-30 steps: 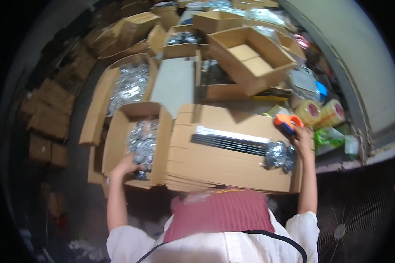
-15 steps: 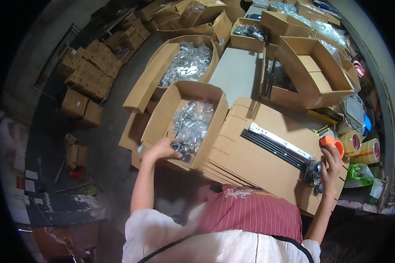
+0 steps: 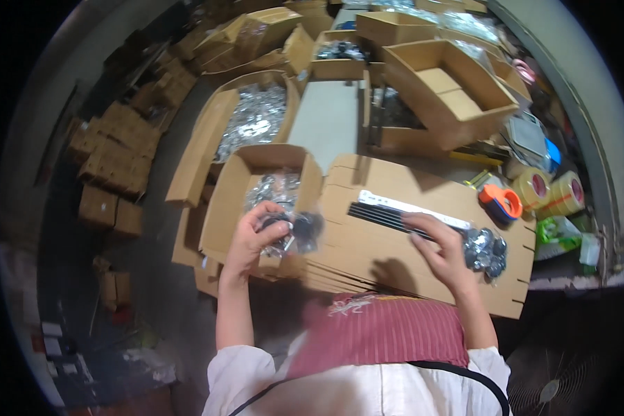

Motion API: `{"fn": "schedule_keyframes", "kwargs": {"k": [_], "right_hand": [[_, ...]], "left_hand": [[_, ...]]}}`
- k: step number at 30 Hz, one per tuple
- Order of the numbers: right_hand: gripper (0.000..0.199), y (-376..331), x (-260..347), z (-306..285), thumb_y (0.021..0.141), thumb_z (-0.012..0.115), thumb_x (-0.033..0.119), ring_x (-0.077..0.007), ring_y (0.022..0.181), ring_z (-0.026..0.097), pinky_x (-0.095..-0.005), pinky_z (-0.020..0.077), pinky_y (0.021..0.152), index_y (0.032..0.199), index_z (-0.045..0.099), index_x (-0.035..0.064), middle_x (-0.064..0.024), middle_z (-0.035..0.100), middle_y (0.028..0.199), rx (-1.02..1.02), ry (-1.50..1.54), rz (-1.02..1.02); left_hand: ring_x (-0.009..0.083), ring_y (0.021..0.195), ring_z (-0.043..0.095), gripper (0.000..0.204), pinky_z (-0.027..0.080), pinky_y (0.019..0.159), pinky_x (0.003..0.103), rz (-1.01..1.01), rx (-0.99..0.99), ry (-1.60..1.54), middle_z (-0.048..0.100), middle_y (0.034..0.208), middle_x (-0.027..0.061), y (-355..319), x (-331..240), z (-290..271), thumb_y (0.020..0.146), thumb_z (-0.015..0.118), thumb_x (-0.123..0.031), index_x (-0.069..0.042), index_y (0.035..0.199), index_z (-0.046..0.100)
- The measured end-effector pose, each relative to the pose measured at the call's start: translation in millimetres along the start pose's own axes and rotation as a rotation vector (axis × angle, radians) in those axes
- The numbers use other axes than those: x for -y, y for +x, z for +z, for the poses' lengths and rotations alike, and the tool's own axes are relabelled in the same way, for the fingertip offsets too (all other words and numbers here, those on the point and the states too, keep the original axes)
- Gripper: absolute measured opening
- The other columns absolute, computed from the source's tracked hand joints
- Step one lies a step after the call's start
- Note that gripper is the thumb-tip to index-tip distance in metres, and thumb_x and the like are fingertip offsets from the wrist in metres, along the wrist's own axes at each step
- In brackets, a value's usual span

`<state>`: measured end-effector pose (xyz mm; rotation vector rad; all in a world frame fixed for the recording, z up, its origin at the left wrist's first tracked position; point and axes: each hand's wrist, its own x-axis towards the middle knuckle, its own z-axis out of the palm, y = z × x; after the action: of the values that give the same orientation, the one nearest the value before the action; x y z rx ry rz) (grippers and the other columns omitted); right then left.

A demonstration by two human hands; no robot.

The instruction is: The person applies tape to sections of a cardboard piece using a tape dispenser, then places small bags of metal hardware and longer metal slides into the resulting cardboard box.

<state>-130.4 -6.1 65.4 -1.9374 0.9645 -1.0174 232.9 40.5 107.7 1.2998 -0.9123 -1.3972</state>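
Observation:
My left hand [image 3: 256, 239] is closed on a clear plastic bag of dark parts [image 3: 303, 234], held above the near edge of an open cardboard box [image 3: 222, 201]. More clear bags of small parts [image 3: 267, 191] lie inside that box. My right hand [image 3: 438, 248] hovers over the flat cardboard stack [image 3: 346, 253], its fingers apart and nothing seen in them. Several thin black rods [image 3: 374, 213] lie beneath its fingertips, alongside a white perforated strip [image 3: 388, 204]. By its wrist sit bagged dark round parts [image 3: 486, 254].
On the right are an orange-and-dark tape dispenser [image 3: 500, 202], tape rolls [image 3: 531, 186] and a green bag [image 3: 558, 234]. An open empty-looking carton [image 3: 450, 90] stands farther back. A long box of shiny clear bags [image 3: 256, 114] is at back left.
My left hand has lifted a bag out of the box and moved right. My right hand has moved left from beside the bagged round parts to the rods. The view has shifted.

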Motion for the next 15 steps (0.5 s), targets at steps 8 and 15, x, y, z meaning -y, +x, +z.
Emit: {"fn": "schedule_keyframes", "kwargs": {"k": [8,15], "right_hand": [[0.068,-8.4,18.3,-4.2,0.093,0.074,0.039,-0.0275,0.11,0.066,-0.0383,0.0526,0.093,0.143,0.05,0.0005,-0.0193,0.067,0.119,0.222,0.274,0.306],[0.047,-101.7,-42.8,-63.0,0.09,0.079,0.02,-0.0125,0.1,0.066,-0.0272,0.0538,0.086,0.132,0.064,0.002,-0.0044,0.07,0.113,-0.322,0.599,0.64]], "left_hand": [[0.0101,0.096,0.067,0.052,0.055,0.076,0.022,-0.139,0.459,0.008,0.071,0.112,0.0077,26.8,26.0,135.3,0.09,0.077,-0.009,-0.003,0.134,0.051],[0.0211,0.111,0.066,0.033,0.056,0.09,0.034,0.051,0.395,0.17,0.065,0.125,0.0114,48.3,55.6,132.8,0.1,0.065,-0.018,0.002,0.126,0.062]]}}
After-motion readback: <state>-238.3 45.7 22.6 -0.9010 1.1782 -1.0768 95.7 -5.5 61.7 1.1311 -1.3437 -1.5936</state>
